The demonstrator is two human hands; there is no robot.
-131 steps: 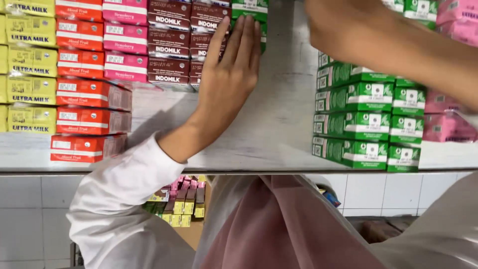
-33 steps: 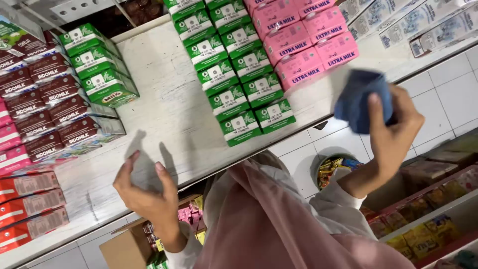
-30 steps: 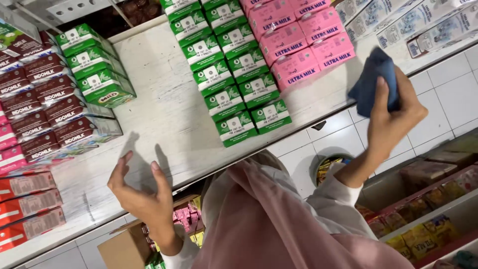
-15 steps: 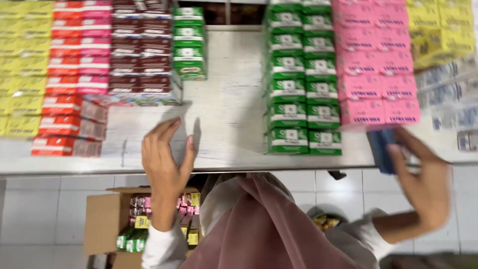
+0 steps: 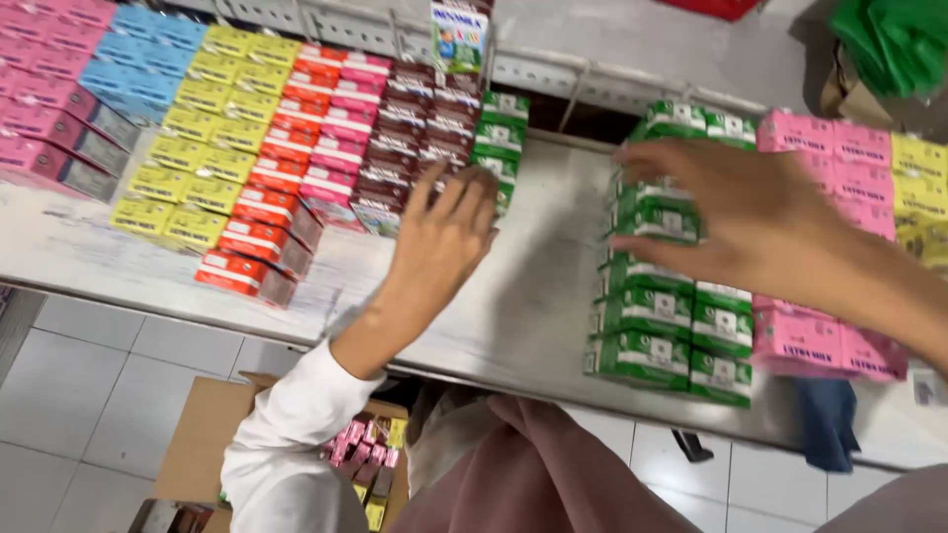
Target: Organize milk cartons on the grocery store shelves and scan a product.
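Note:
My left hand (image 5: 446,237) is raised over the white shelf (image 5: 538,286), fingers spread, just in front of the brown cartons (image 5: 400,148) and a short row of green cartons (image 5: 497,138); it holds nothing. My right hand (image 5: 736,212) reaches in from the right with fingers apart, over the upper part of a block of green cartons (image 5: 664,326). Whether it touches them I cannot tell. A blue cloth (image 5: 823,419) lies on the shelf's front edge below the pink cartons (image 5: 825,341).
Rows of yellow (image 5: 193,148), red (image 5: 276,207), pink and blue cartons fill the shelf's left side. More pink and yellow cartons stand at the right. Below, an open cardboard box (image 5: 202,444) holds small packs. White floor tiles lie under the shelf.
The right hand has let go of the blue cloth, which now lies on the shelf edge, and moved up over the green cartons. The left hand rose toward the brown cartons.

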